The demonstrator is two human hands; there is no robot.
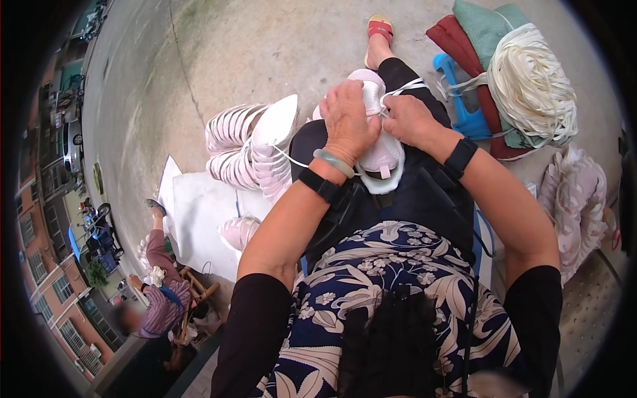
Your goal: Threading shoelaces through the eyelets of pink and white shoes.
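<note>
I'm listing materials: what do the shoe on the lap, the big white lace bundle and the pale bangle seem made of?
Shoe: probably matte synthetic mesh, judging by the finely textured upper.
Lace bundle: likely soft woven textile, as the matte strands bend and drape loosely.
Bangle: smooth, slightly glossy, pale green; stone, glass or plastic, I can't tell.

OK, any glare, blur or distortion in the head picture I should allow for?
Head view: soft daylight, no strong glare on the shoe; left hand and right hand look fairly sharp; buildings at picture left look tilted and bent near the dark rim.
</note>
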